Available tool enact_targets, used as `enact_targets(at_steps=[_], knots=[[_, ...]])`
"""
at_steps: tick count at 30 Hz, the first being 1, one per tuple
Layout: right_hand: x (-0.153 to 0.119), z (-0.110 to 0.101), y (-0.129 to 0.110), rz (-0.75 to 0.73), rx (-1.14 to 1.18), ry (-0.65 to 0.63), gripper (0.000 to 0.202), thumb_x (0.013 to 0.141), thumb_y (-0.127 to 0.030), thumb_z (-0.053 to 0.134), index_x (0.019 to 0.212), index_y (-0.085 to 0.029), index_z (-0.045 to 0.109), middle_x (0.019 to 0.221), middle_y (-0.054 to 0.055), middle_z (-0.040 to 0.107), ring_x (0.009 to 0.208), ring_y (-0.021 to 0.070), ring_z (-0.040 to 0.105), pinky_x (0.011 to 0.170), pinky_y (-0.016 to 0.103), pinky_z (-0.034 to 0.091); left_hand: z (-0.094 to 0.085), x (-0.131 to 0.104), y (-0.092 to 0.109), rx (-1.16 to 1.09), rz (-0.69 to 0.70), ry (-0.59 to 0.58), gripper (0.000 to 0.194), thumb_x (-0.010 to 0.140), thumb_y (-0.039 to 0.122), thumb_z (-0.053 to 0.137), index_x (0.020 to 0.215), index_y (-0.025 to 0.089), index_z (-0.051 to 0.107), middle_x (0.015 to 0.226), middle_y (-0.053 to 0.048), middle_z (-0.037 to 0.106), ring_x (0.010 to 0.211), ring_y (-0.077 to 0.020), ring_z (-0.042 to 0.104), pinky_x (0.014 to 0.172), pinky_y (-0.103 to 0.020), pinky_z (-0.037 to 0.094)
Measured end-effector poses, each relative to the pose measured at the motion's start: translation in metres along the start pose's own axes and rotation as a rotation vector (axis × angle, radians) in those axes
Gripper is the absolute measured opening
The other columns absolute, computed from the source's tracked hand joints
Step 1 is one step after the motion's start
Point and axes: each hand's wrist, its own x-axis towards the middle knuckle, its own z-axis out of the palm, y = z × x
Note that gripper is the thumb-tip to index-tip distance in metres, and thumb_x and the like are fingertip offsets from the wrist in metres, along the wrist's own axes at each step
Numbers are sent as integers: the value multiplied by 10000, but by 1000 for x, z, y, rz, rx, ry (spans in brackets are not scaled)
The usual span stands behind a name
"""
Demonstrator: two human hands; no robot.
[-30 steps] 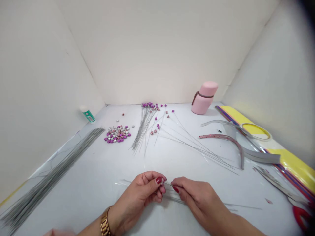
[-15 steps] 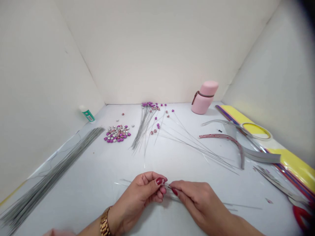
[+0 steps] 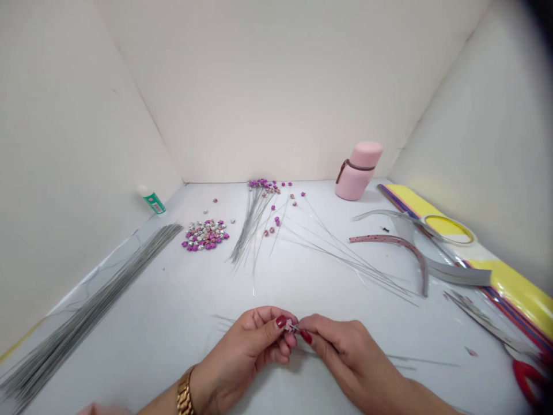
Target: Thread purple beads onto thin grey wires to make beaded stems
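Between the thumb and fingers of my left hand (image 3: 253, 349) is a small pale pink paper star (image 3: 289, 325). My right hand (image 3: 352, 357) pinches a thin grey metal piece (image 3: 295, 328), its tip against the star; whether it is a wire or a pointed tool I cannot make out. Under both hands, loose grey wires (image 3: 427, 361) lie on the table. Farther off, a pile of purple, silver and pink paper stars (image 3: 206, 235) sits left of a bundle of star-tipped wires (image 3: 249, 227).
A long bundle of bare wires (image 3: 93, 308) runs along the left. Behind it stands a glue bottle (image 3: 153, 202). A pink flask (image 3: 356, 178) is at the back right. Paper strips (image 3: 389, 240), a tape roll (image 3: 470, 235), yellow packets (image 3: 518, 294) and red-handled scissors (image 3: 529, 383) lie rightward.
Both hands have shifted slightly right and down. More of the pink star shows between my left fingers, and my right fingertips are closer to it.
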Motion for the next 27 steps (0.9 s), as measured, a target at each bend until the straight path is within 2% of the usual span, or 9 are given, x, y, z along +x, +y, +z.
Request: enact_targets(at_steps=[11,21,27], knots=[[-1,0,1,-11,-45,-11,266,862,-149,354,969,-276,562,795,-52,623,686,91,566,648,181,401,0,-1,0,-1,6,1,170,779,226,554,815,71,610,674,-41,583,543,-38,500,552,-144,403],[1,-1,-3,-9,-35,-18,267,863,-135,346,961,-272,554,791,-62,621,687,77,566,645,158,395,0,0,-1,25,21,18,172,769,236,568,820,79,613,673,-35,589,545,-37,499,554,-146,396],[-3,2,2,-29,-218,-2,232,860,-134,330,866,-210,550,704,-28,612,608,95,564,571,182,390,2,1,1,163,56,85,160,726,242,615,756,85,613,638,-27,603,541,-49,497,553,-159,392]])
